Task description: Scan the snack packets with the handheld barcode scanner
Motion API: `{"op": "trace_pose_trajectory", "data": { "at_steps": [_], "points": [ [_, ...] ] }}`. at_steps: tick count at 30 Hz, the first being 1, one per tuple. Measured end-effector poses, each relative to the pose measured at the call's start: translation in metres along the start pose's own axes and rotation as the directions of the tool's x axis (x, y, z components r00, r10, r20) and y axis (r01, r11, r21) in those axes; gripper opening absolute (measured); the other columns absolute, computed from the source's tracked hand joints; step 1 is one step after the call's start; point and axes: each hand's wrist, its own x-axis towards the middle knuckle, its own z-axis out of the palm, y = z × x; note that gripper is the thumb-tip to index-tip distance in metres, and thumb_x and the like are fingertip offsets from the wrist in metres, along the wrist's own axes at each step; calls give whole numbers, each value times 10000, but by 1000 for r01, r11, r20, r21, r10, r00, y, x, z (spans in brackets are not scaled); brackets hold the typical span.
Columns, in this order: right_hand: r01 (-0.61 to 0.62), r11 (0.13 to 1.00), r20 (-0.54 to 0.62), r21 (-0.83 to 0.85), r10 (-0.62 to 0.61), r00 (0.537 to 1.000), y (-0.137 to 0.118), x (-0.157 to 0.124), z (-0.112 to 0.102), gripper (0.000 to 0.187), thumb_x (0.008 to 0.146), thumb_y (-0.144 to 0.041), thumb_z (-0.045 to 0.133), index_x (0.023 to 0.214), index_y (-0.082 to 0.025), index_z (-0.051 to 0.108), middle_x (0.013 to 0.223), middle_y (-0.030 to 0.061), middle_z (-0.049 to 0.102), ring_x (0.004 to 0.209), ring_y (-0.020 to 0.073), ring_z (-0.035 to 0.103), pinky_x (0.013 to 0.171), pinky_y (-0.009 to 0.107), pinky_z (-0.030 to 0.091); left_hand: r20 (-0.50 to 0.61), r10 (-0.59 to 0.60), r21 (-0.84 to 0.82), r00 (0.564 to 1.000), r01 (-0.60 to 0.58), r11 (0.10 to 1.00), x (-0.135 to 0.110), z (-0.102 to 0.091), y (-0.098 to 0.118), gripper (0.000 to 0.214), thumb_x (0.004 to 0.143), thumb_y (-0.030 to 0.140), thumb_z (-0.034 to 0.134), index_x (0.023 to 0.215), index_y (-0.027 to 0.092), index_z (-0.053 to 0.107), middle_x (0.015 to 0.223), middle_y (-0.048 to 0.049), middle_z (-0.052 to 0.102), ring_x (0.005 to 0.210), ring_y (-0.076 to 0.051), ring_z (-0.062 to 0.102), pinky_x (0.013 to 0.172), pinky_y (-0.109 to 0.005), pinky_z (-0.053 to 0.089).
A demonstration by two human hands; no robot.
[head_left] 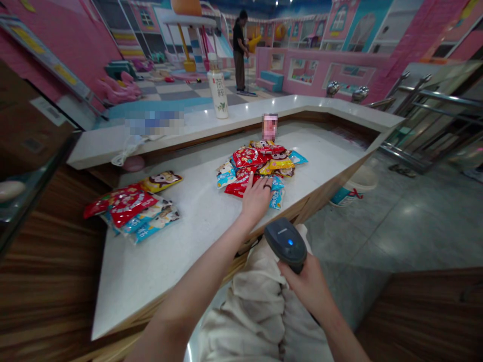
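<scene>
My left hand (256, 198) lies flat on a heap of foil snack packets (253, 168), its fingers spread over the red and blue bags at the near edge. My right hand (305, 284) grips a black handheld barcode scanner (286, 245), which shows a small blue light on top and points toward the counter. A second pile of red, yellow and blue snack packets (134, 211) sits to the left on the white counter top (181, 251). Neither hand touches that second pile.
A white bottle with a printed label (218, 93) stands on the raised counter ledge (241, 114). A white cable (126, 151) hangs over the ledge. A bucket (354, 186) stands on the tiled floor to the right. A person (239, 53) mops in a pink play area beyond.
</scene>
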Motion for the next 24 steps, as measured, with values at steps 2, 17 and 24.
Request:
{"op": "trace_pose_trajectory", "data": {
  "at_steps": [2,17,24],
  "points": [
    [2,1000,1,-4,-2,1000,0,0,0,106,804,-271,624,809,-178,675,519,-7,601,676,241,660,569,257,482,-35,1,-23,999,-1,1000,1,-2,-3,395,995,253,436,1350,150,577,1329,-130,651,1236,-245,598,1251,-523,75],
    [2,1000,6,3,-2,1000,6,1,9,106,811,-276,613,771,-187,654,483,-19,560,634,228,644,516,243,447,-278,-334,-560,901,130,818,-16,-58,-18,337,995,342,472,1266,204,617,1223,-87,703,1145,-240,636,1150,-468,335],
    [21,1000,8,-3,-21,1000,-2,3,10,140,812,-294,605,783,-174,671,486,-14,571,605,225,635,506,248,439,145,-677,-974,721,226,32,-62,-55,-19,388,892,495,622,1162,217,652,1113,-43,712,968,-189,656,891,-298,508]
  ]
}}
